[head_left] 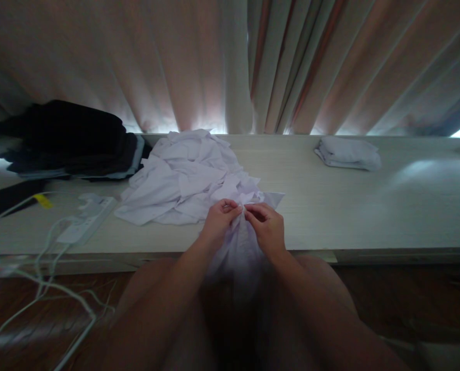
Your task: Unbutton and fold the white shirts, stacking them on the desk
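A white shirt [240, 247] hangs over the front edge of the white ledge, between my knees, with a pointed corner that looks like a collar lying to the right. My left hand [220, 221] pinches its cloth from the left side. Close beside it, my right hand [266, 226] pinches the same cloth from the right, the fingertips of both hands almost touching. Whether a button lies between the fingers is too small to tell. Just behind my hands spreads a crumpled heap of white cloth [183, 170], which runs up against the shirt.
A folded white garment [348, 153] lies at the back right of the ledge [369, 216]. Stacked dark clothes [71, 139] stand at the back left. Nearer, a white power strip [86, 219] trails cables [40, 278] down to the wooden floor. Long curtains [199, 62] hang behind.
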`<state>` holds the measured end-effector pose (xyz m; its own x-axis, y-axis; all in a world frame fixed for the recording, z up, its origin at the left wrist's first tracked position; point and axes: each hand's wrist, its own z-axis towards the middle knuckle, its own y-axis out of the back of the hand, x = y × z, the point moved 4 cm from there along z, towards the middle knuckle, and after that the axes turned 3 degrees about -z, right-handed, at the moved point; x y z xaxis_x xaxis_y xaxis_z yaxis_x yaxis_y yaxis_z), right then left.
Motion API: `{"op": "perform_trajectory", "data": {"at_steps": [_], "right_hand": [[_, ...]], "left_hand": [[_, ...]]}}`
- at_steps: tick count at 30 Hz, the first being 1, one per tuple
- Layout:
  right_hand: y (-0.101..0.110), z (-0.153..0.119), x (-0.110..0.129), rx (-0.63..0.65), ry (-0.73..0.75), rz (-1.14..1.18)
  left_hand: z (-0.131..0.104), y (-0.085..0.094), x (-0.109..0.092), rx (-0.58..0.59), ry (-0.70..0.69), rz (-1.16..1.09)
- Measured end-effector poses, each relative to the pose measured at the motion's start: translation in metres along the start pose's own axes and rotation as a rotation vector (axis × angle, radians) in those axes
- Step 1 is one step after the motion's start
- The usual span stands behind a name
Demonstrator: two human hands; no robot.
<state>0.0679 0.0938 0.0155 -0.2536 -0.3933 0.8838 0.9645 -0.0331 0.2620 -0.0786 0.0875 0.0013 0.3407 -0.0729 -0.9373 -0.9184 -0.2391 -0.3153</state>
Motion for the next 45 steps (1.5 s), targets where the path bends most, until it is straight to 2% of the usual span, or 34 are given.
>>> {"op": "perform_trajectory", "data": {"at_steps": [5,10,17,23,28,35,40,45], "right_hand": [[0.001,0.003,0.003,-0.013,0.065,-0.083],[0.0,0.004,0.005,-0.018,0.14,-0.148],[-0.003,0.004,0.006,-0.004,0.168,-0.148],[-0.006,0.003,0.006,0.025,0.147,-0.134],[-0.005,0.004,0.0,0.019,0.068,-0.061],[-0.003,0.008,-0.012,0.06,-0.217,0.205],[0.0,0.01,-0.018,0.09,-0.262,0.277],[0.003,0.011,-0.026,0.097,-0.285,0.319]], "left_hand": [[-0.005,-0.004,-0.014,-0.041,-0.135,0.215],[-0.009,-0.005,-0.022,-0.002,-0.244,0.379],[-0.01,-0.001,-0.015,-0.006,-0.2,0.318],[-0.006,0.002,-0.015,-0.031,-0.229,0.34],[-0.006,0.0,-0.017,-0.048,-0.254,0.42],[-0.011,-0.009,-0.015,-0.004,-0.313,0.522],[-0.014,-0.011,-0.015,0.008,-0.349,0.571],[-0.016,-0.013,-0.017,0.033,-0.294,0.528]]}}
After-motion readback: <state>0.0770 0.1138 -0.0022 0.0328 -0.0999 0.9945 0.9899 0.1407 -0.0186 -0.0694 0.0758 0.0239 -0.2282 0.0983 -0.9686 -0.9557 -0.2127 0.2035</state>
